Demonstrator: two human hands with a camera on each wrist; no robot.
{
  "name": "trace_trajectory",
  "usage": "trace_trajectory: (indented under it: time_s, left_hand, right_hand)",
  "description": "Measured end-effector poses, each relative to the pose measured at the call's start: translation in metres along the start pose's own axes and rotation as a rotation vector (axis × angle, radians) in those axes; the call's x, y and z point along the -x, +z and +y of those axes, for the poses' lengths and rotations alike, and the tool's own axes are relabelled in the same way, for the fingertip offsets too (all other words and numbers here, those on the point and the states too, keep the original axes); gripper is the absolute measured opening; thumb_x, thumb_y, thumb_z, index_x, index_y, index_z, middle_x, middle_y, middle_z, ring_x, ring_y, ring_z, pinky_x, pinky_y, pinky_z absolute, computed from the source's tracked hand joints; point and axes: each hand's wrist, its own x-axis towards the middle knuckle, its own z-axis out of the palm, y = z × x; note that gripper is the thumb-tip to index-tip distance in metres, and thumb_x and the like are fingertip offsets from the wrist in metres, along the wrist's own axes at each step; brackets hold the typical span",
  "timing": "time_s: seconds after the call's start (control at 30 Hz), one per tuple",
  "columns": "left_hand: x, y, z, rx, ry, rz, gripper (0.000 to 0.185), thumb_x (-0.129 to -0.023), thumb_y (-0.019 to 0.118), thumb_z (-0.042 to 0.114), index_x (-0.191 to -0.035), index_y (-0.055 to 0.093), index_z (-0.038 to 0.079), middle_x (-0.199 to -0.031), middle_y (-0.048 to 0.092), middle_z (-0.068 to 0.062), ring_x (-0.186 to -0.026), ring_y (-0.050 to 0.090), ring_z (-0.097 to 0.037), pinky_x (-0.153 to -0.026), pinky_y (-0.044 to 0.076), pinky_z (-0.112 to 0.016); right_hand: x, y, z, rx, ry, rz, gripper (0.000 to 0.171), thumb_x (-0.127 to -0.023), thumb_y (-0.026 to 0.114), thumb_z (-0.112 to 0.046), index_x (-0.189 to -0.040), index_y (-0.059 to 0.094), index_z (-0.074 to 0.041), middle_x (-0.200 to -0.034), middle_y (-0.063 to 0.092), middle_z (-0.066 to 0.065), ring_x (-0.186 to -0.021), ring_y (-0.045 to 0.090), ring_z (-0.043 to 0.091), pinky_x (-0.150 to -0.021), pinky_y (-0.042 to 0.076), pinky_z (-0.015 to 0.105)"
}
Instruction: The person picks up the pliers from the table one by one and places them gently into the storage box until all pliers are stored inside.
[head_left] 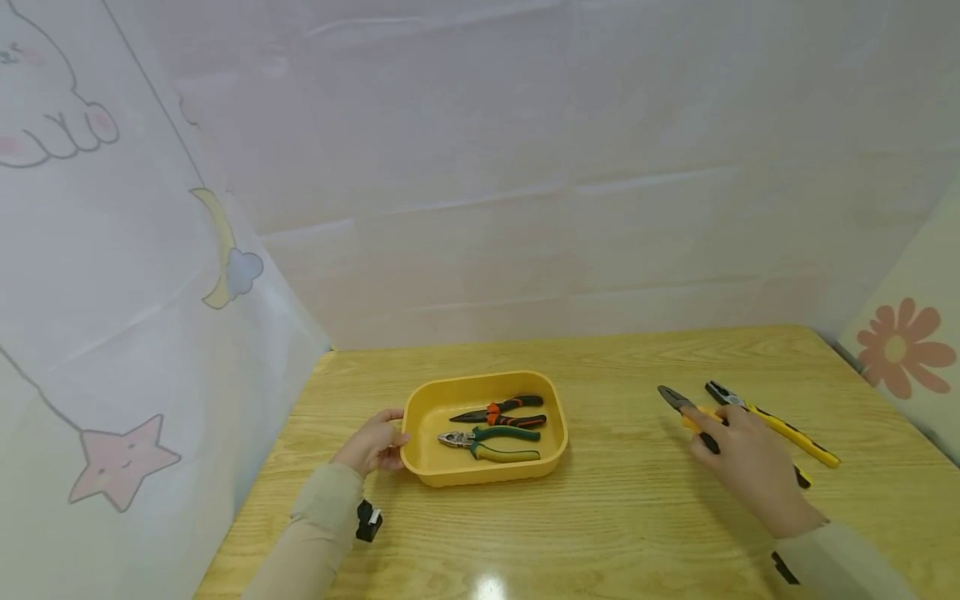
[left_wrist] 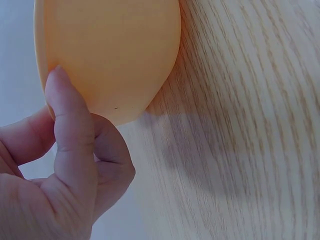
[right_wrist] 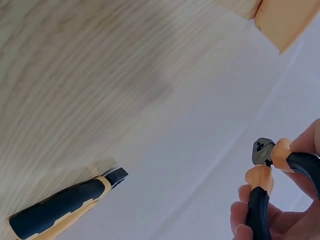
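Note:
My left hand (head_left: 375, 443) pinches the left end of a yellow plastic tray (head_left: 487, 477), thumb over the rim and fingers outside, as the left wrist view shows. In the tray lie needle-nose pliers (head_left: 492, 412) with black and red handles and combination pliers (head_left: 480, 436) with green and yellow handles. On the right, my right hand (head_left: 750, 471) grips pliers (right_wrist: 259, 192) with orange and black handles; their handles stand spread in the right wrist view. Beside that hand, another pair of pliers (head_left: 797, 433) with yellow and black handles lies on the table.
The wood-grain table (head_left: 615, 517) ends at a pale cloth backdrop (head_left: 570, 250) behind it. Another cloth with cartoon prints (head_left: 123, 462) hangs along the left. A black wrist-camera piece (head_left: 368, 522) shows below the left sleeve.

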Motion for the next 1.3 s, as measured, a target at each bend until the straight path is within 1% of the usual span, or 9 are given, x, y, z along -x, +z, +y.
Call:
trace_trajectory:
  time_s: [0.13,0.53,0.67,0.73,0.8,0.9,0.93,1.03,1.3]
  left_hand:
    - [0.001,0.000,0.000,-0.001,0.001,-0.005,0.048,-0.098,0.048,-0.004,-0.144,0.036,0.001,-0.092,0.058,-0.019,-0.057,0.053,-0.016,-0.048,0.046,-0.023]
    - [0.002,0.000,0.001,0.012,-0.003,-0.004,0.049,-0.097,0.047,-0.005,-0.144,0.034,0.000,-0.094,0.057,-0.020,-0.059,0.055,-0.017,-0.048,0.047,-0.023]
    - [0.002,0.000,0.000,0.004,-0.004,-0.004,0.049,-0.098,0.047,-0.005,-0.145,0.034,0.000,-0.095,0.057,-0.020,-0.059,0.055,-0.017,-0.049,0.047,-0.023]
    - [0.002,0.000,0.000,-0.003,-0.005,-0.001,0.049,-0.098,0.047,-0.004,-0.145,0.034,0.000,-0.095,0.057,-0.021,-0.059,0.054,-0.017,-0.049,0.047,-0.024]
    - [0.002,0.000,0.000,-0.009,-0.005,0.001,0.050,-0.098,0.047,-0.004,-0.145,0.033,-0.001,-0.095,0.057,-0.021,-0.059,0.054,-0.017,-0.049,0.047,-0.024]
    - [0.001,0.001,0.000,-0.012,-0.009,0.009,0.050,-0.098,0.048,-0.004,-0.145,0.033,-0.001,-0.095,0.056,-0.020,-0.058,0.053,-0.016,-0.049,0.047,-0.023]
    - [0.001,0.001,0.001,-0.011,-0.010,0.010,0.050,-0.098,0.048,-0.004,-0.146,0.033,0.000,-0.095,0.056,-0.020,-0.058,0.052,-0.016,-0.049,0.047,-0.023]
    - [0.001,0.001,0.001,-0.007,-0.010,0.012,0.050,-0.097,0.048,-0.004,-0.145,0.034,0.000,-0.094,0.057,-0.020,-0.056,0.052,-0.016,-0.048,0.047,-0.023]
    - [0.000,0.001,-0.001,-0.008,-0.012,0.014,0.049,-0.097,0.048,-0.005,-0.145,0.035,0.000,-0.093,0.056,-0.020,-0.057,0.052,-0.016,-0.049,0.047,-0.023]
  right_hand:
    - [-0.002,0.002,-0.004,-0.002,-0.035,0.029,0.033,-0.076,0.064,-0.009,-0.106,0.074,-0.005,-0.083,0.054,0.020,-0.057,0.038,0.018,-0.044,0.029,0.027]
    - [-0.008,0.002,-0.018,-0.024,-0.023,0.031,0.035,-0.073,0.067,-0.008,-0.107,0.075,-0.006,-0.085,0.055,0.019,-0.060,0.044,0.022,-0.044,0.029,0.027]
    - [-0.009,0.003,-0.021,-0.027,-0.040,0.034,0.030,-0.086,0.058,-0.019,-0.108,0.075,-0.007,-0.085,0.054,0.018,-0.061,0.043,0.022,-0.045,0.029,0.027]
    - [-0.010,0.004,-0.023,-0.026,-0.071,0.050,0.039,-0.096,0.046,-0.030,-0.107,0.075,-0.006,-0.084,0.054,0.019,-0.061,0.042,0.022,-0.047,0.032,0.030]
    - [-0.011,0.005,-0.024,-0.029,-0.094,0.066,0.049,-0.098,0.037,-0.035,-0.105,0.075,-0.006,-0.084,0.054,0.019,-0.062,0.044,0.023,-0.048,0.035,0.033]
    - [-0.014,0.005,-0.028,-0.023,-0.110,0.073,0.034,-0.092,0.053,-0.028,-0.103,0.076,-0.007,-0.083,0.056,0.020,-0.062,0.047,0.026,-0.051,0.039,0.038]
    - [-0.014,0.005,-0.029,-0.023,-0.106,0.071,0.028,-0.085,0.061,-0.022,-0.103,0.076,-0.007,-0.082,0.057,0.020,-0.061,0.048,0.027,-0.051,0.039,0.038]
    - [-0.016,0.004,-0.034,-0.023,-0.090,0.058,0.037,-0.066,0.075,-0.008,-0.104,0.076,-0.008,-0.083,0.058,0.020,-0.061,0.050,0.027,-0.049,0.040,0.037]
    - [-0.017,0.000,-0.043,-0.056,-0.088,0.038,0.042,-0.064,0.078,-0.005,-0.105,0.075,-0.008,-0.087,0.057,0.020,-0.066,0.051,0.028,-0.049,0.040,0.035]
